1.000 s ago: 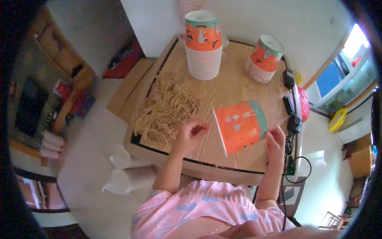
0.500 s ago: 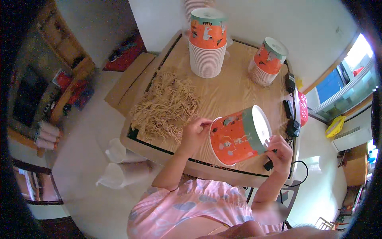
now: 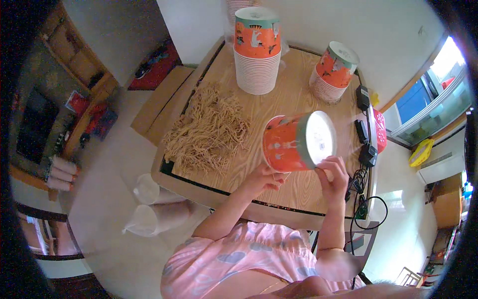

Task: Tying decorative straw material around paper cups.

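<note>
An orange paper bucket [image 3: 285,143] with a green band and printed figures lies tilted on its side in the air above the near part of the table. Its pale round base [image 3: 321,139] faces right, and its rimmed mouth points left. My right hand [image 3: 332,174] pinches the lower edge of the base. At the lower side of the rim is my left hand [image 3: 268,179], its fingers bent against the bucket. The inside of the bucket is hidden. Left of it, a loose heap of tan twisted cords [image 3: 209,132] covers part of the wooden table [image 3: 294,197].
Two stacks of upturned paper buckets, one tall [image 3: 257,55] and one shorter [image 3: 334,72], stand toward the back. Black power adapters [image 3: 367,154] and a cable [image 3: 386,212] line the right edge. Wrapped white stacks [image 3: 154,219] lie on the floor at left, near a cardboard box [image 3: 162,99].
The bucket has moved up, away from me, and turned to show more of its base. My left hand slid from the rim's upper side to its lower side; my right hand shifted slightly up and left.
</note>
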Action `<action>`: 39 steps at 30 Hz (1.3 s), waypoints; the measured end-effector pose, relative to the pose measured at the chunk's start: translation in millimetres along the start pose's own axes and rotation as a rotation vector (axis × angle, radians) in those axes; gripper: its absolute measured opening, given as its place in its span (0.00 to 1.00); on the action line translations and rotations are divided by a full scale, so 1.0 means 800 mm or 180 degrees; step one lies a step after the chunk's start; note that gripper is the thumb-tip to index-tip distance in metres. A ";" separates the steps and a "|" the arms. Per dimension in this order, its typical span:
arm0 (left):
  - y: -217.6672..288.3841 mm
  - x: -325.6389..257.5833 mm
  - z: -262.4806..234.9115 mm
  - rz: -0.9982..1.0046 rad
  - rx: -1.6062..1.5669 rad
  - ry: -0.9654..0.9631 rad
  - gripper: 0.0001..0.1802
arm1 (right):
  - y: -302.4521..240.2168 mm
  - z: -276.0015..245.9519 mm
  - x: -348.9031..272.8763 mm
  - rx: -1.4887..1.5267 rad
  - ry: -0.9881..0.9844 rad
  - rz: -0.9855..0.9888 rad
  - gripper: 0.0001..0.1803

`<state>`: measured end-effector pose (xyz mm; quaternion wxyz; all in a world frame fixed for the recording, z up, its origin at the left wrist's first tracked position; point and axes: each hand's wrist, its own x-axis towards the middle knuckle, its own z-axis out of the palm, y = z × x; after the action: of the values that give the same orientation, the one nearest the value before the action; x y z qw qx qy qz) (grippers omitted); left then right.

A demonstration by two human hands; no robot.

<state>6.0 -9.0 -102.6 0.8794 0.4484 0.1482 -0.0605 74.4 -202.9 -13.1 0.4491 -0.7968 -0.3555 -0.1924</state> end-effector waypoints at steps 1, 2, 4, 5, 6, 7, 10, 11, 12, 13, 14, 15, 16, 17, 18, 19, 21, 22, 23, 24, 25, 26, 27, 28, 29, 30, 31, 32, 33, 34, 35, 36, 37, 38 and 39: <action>-0.008 0.009 -0.008 -0.0190 0.0004 -0.0316 0.23 | 0.003 0.007 -0.002 0.0064 -0.0091 -0.0080 0.09; -0.015 0.015 -0.014 -0.0379 0.0008 -0.0632 0.22 | 0.003 0.010 -0.001 0.0059 -0.0086 -0.0081 0.09; -0.017 0.025 -0.015 -0.0404 -0.0385 -0.0522 0.20 | 0.003 0.017 0.001 -0.0066 0.0103 -0.0105 0.10; -0.016 0.029 -0.014 -0.0429 -0.0783 -0.0400 0.19 | -0.005 0.020 0.001 -0.0284 0.0432 -0.0044 0.10; -0.014 0.032 -0.011 -0.0419 -0.0782 -0.0401 0.19 | -0.012 0.023 0.000 -0.0494 0.0755 0.0012 0.11; -0.011 0.033 -0.008 -0.0178 -0.1033 -0.0429 0.19 | -0.009 0.023 -0.008 -0.0454 0.0878 -0.0050 0.12; -0.005 0.033 -0.002 0.0147 -0.1319 -0.0513 0.20 | -0.004 0.034 -0.034 -0.0017 0.0067 -0.0090 0.14; -0.004 0.034 -0.001 0.0226 -0.1354 -0.0560 0.20 | -0.009 0.046 -0.038 0.0257 -0.0419 0.0401 0.15; -0.005 0.035 0.000 0.0217 -0.1357 -0.0563 0.20 | -0.017 0.057 -0.042 0.0529 -0.0910 0.0899 0.17; -0.006 0.037 0.001 0.0213 -0.1533 -0.0594 0.20 | -0.010 0.070 -0.054 0.0553 -0.1181 0.1240 0.19; -0.006 0.039 0.003 0.0207 -0.1708 -0.0623 0.20 | -0.002 0.080 -0.062 0.0552 -0.1173 0.1244 0.19; -0.001 0.037 0.007 0.0196 -0.1705 -0.0623 0.20 | 0.004 0.089 -0.064 0.0712 -0.1197 0.1183 0.19; 0.007 0.033 0.014 0.0172 -0.1717 -0.0523 0.20 | 0.007 0.093 -0.067 0.0872 -0.1219 0.1122 0.19; 0.011 0.030 0.017 0.0145 -0.1727 -0.0425 0.19 | 0.009 0.089 -0.071 0.0664 -0.1304 0.1276 0.13; 0.011 0.030 0.013 0.0153 -0.1729 -0.0407 0.19 | 0.007 0.084 -0.067 0.0632 -0.1101 0.1090 0.10; 0.009 0.031 0.006 0.0183 -0.1664 -0.0396 0.19 | 0.005 0.077 -0.060 0.0599 -0.0894 0.0907 0.07; 0.007 0.032 -0.006 0.0195 -0.1591 -0.0395 0.18 | 0.000 0.062 -0.048 0.0534 -0.0252 0.0866 0.04; 0.005 0.032 -0.011 0.0177 -0.1470 -0.0487 0.18 | 0.003 0.055 -0.040 0.0354 0.0048 0.0719 0.05; 0.004 0.031 -0.013 0.0160 -0.1350 -0.0579 0.17 | 0.004 0.050 -0.031 0.0210 0.0286 0.0481 0.06; 0.002 0.030 -0.010 0.0151 -0.1345 -0.0584 0.17 | 0.006 0.046 -0.026 0.0091 0.0446 0.0403 0.06; 0.000 0.029 -0.005 0.0247 -0.1355 -0.0508 0.17 | 0.008 0.044 -0.023 -0.0027 0.0603 0.0324 0.07; -0.001 0.028 -0.001 0.0346 -0.1365 -0.0430 0.16 | 0.010 0.043 -0.022 -0.0030 0.0694 0.0244 0.08; 0.000 0.027 0.004 0.0340 -0.1358 -0.0440 0.16 | 0.014 0.045 -0.021 -0.0036 0.0705 0.0247 0.08; 0.002 0.026 0.008 0.0287 -0.1382 -0.0513 0.16 | 0.019 0.048 -0.020 0.0292 0.1099 0.0311 0.09; 0.002 0.026 0.012 0.0233 -0.1405 -0.0586 0.15 | 0.022 0.050 -0.018 0.0622 0.1491 0.0372 0.10; 0.001 0.026 0.012 0.0235 -0.1399 -0.0581 0.15 | 0.016 0.048 -0.011 0.0704 0.1525 0.0588 0.12; -0.001 0.026 0.013 0.0310 -0.1290 -0.0585 0.15 | 0.017 0.045 -0.007 0.0712 0.1527 0.0591 0.12; -0.001 0.027 0.013 0.0383 -0.1182 -0.0588 0.14 | 0.021 0.040 -0.005 0.0403 0.1250 0.0713 0.11; -0.001 0.027 0.010 0.0366 -0.1176 -0.0588 0.14 | 0.025 0.035 -0.004 0.0086 0.0976 0.0844 0.10; -0.001 0.029 0.006 0.0408 -0.0936 -0.0597 0.14 | 0.029 0.033 -0.003 0.0053 0.0900 0.0783 0.11; -0.001 0.029 0.004 0.0448 -0.0698 -0.0605 0.14 | 0.032 0.032 -0.001 0.0048 0.0902 0.0804 0.11; -0.001 0.030 0.005 0.0426 -0.0701 -0.0602 0.14 | 0.034 0.029 0.001 0.0089 0.0864 0.0798 0.11; -0.003 0.032 0.007 0.0775 -0.0215 -0.0384 0.15 | 0.037 0.026 0.002 0.0130 0.0825 0.0794 0.11; -0.005 0.031 0.008 0.1117 0.0275 -0.0166 0.16 | 0.038 0.021 0.004 0.0122 0.0865 0.0801 0.10; -0.010 0.032 0.002 0.1105 0.0273 -0.0163 0.16 | 0.044 0.016 0.006 0.0221 0.0985 0.0776 0.10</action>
<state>28.8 -14.5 -115.7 0.8602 0.5027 0.0435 0.0745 103.5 -202.3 -37.0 0.5455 -0.7789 -0.1896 -0.2444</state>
